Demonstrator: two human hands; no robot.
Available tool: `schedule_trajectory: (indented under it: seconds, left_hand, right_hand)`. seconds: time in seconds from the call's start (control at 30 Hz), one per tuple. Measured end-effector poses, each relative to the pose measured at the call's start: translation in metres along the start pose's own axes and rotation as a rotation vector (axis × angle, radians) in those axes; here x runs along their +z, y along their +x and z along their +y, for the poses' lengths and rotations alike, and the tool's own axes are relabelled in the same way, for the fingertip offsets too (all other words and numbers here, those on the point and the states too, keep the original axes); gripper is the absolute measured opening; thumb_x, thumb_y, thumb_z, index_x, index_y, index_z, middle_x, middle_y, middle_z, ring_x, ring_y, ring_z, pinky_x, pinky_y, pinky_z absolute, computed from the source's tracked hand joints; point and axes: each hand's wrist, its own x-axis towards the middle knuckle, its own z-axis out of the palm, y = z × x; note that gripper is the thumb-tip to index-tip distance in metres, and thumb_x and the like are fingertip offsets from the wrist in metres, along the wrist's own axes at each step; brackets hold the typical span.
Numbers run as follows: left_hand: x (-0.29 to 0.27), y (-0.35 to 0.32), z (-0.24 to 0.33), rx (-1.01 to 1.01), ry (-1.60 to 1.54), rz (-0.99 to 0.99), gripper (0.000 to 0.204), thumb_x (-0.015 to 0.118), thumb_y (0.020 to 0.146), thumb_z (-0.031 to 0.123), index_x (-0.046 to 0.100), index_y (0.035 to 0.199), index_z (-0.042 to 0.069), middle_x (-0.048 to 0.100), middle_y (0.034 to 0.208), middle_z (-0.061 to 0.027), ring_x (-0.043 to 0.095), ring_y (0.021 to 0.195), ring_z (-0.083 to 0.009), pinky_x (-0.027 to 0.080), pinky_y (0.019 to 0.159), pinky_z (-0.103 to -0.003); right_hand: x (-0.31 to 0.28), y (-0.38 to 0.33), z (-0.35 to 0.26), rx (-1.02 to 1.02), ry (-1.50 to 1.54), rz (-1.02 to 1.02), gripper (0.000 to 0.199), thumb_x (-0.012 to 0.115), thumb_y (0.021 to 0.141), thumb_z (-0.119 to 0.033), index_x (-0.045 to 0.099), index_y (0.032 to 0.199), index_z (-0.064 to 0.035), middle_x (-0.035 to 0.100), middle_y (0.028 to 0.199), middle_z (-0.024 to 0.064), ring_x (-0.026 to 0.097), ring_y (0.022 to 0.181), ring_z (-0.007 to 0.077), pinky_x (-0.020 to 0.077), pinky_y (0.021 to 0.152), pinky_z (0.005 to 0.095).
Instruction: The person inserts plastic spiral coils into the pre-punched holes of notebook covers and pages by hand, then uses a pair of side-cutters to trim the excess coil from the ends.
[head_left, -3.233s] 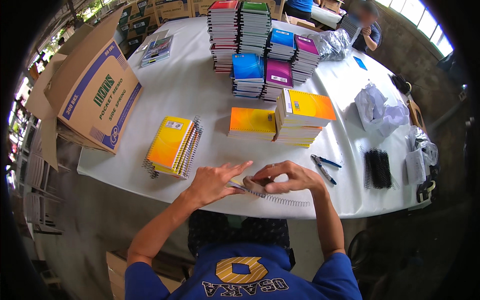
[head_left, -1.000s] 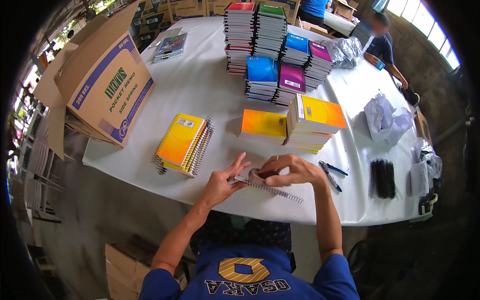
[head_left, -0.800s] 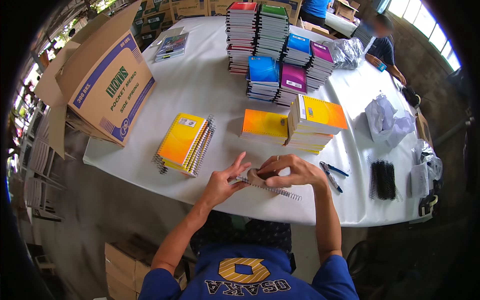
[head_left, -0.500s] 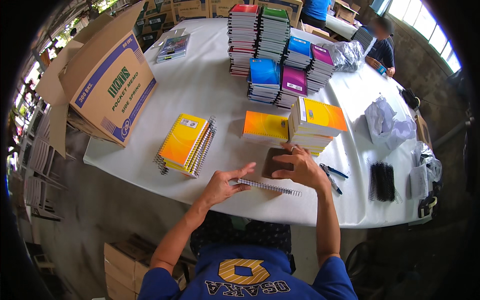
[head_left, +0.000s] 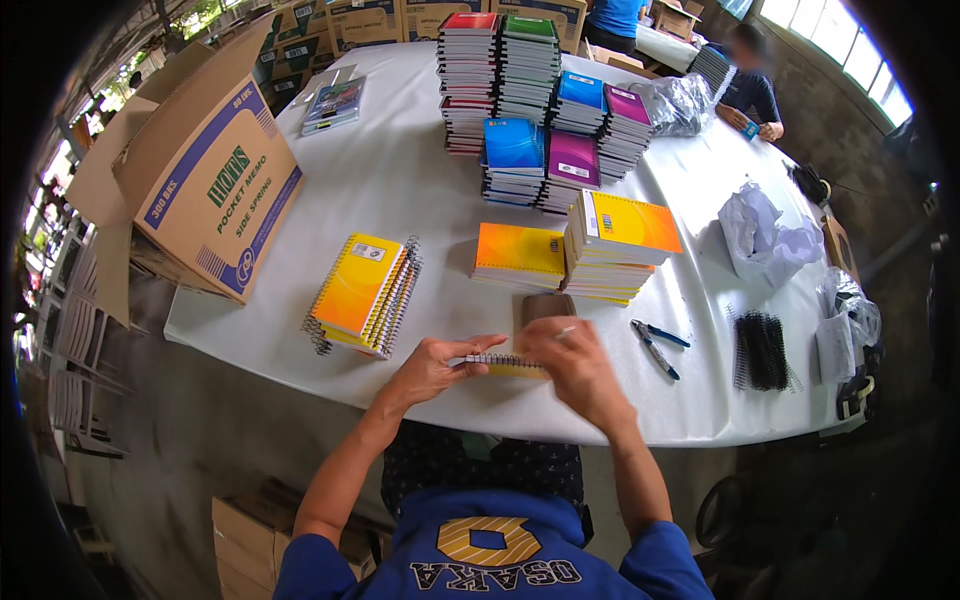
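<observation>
A small yellow notebook (head_left: 515,369) stands on its edge near the table's front, its wire coil facing up. My left hand (head_left: 432,372) pinches its left end between thumb and fingers. Over the coil's right end is my right hand (head_left: 582,378), curled and smeared by motion, so what its fingers hold cannot be made out. Just beyond lies a dark brown block (head_left: 547,306), partly hidden by that hand. To the left sits a pile of coiled yellow notebooks (head_left: 362,283). Farther off are a low yellow stack (head_left: 518,250) and a taller yellow-orange stack (head_left: 632,222).
Blue-handled pliers (head_left: 662,346) and a bundle of black coils (head_left: 764,350) lie to the right. An open carton (head_left: 215,175) stands at left. Tall stacks of coloured notebooks (head_left: 500,80) rise at the back. A person (head_left: 748,95) sits at the far right.
My right hand has left the brown block and moved left and nearer, onto the notebook's coil. My left hand still holds the notebook's left end. The view has shifted slightly.
</observation>
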Motion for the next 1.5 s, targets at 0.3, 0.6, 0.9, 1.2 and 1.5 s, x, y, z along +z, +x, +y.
schedule_trajectory:
  seconds: [0.3,0.6,0.9,1.2,1.5]
  left_hand:
    - [0.010,0.003,-0.030,0.171,0.162,-0.007,0.048,0.069,0.087,0.005,0.061,0.133,0.012,0.060,0.137,-0.0039,0.050,0.134,-0.0268,0.031,0.118,-0.041]
    - [-0.003,-0.012,-0.048,0.005,0.365,-0.045,0.051,0.054,0.089,-0.003,0.055,0.138,0.011,0.051,0.143,-0.0182,0.042,0.139,-0.0341,0.025,0.118,-0.051]
    - [-0.004,0.000,-0.034,-0.012,0.361,-0.029,0.049,0.058,0.088,0.000,0.056,0.136,0.010,0.052,0.141,-0.0211,0.050,0.131,-0.0373,0.025,0.117,-0.054]
    - [-0.003,-0.002,-0.044,0.085,0.364,0.048,0.050,0.058,0.087,-0.002,0.057,0.137,0.009,0.073,0.101,-0.0087,0.068,0.108,-0.0283,0.027,0.116,-0.054]
    - [-0.007,0.005,-0.051,0.089,0.204,-0.025,0.055,0.059,0.089,0.000,0.050,0.142,0.010,0.073,0.107,-0.0079,0.066,0.112,-0.0269,0.017,0.118,-0.055]
  right_hand:
    - [0.025,0.000,-0.017,-0.008,-0.070,0.008,0.029,0.075,0.076,-0.011,0.065,0.102,-0.0066,0.062,0.104,0.0080,0.057,0.102,0.0271,0.0418,0.091,0.0413]
    - [0.053,0.008,-0.023,-0.065,-0.210,-0.095,0.016,0.063,0.081,-0.006,0.061,0.097,-0.0043,0.058,0.098,0.0084,0.055,0.095,0.0264,0.0407,0.089,0.0401]
    - [0.047,0.014,-0.017,-0.057,-0.151,-0.033,0.019,0.060,0.078,-0.002,0.060,0.096,-0.0048,0.057,0.096,0.0087,0.055,0.094,0.0262,0.0383,0.093,0.0410]
    - [0.042,0.020,-0.019,-0.041,-0.119,-0.108,0.018,0.066,0.082,-0.010,0.062,0.099,-0.0057,0.059,0.099,0.0093,0.056,0.100,0.0261,0.0380,0.094,0.0417]
    - [0.054,0.018,-0.014,0.024,-0.137,-0.063,0.020,0.066,0.079,-0.004,0.061,0.099,-0.0055,0.060,0.100,0.0078,0.056,0.102,0.0261,0.0379,0.093,0.0426]
